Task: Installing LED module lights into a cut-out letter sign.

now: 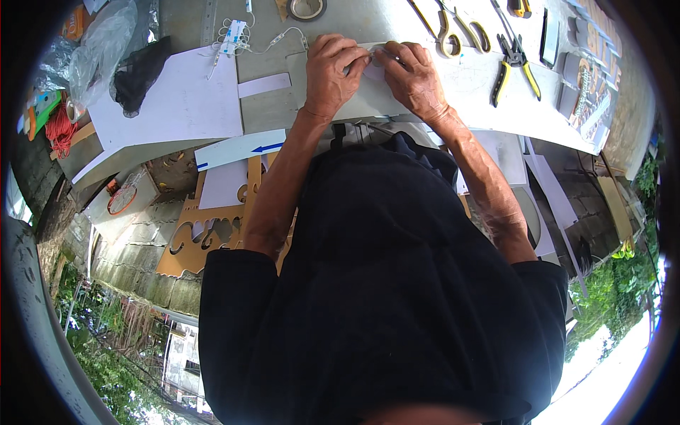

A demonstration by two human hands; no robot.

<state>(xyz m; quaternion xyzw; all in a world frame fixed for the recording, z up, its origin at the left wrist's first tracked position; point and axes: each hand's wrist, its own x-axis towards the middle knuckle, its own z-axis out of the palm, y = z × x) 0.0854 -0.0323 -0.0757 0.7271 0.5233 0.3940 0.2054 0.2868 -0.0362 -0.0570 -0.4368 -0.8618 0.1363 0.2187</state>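
Note:
My left hand point(331, 74) and my right hand point(414, 78) meet above the worktable, fingertips close together. Both are closed in a pinch around something small and pale whose kind I cannot make out; the fingers mostly cover it. A thin white wire point(273, 44) with small knots or joints runs from the left up to my left hand. It leads back to a tangled bundle of white wire with small white and blue modules point(232, 35). Under my hands lies a pale flat sheet point(340, 106). Just beyond my left hand rests a roll of dark tape point(307, 8).
Scissors point(449, 39) and yellow-black pliers point(515, 67) lie to the right, near a black flat object point(550, 39). At left are a white sheet point(177, 106), a black cloth point(139, 74), clear plastic bags point(106, 42) and red cord point(60, 131). Cut-out brown board point(205, 234) sits below the table.

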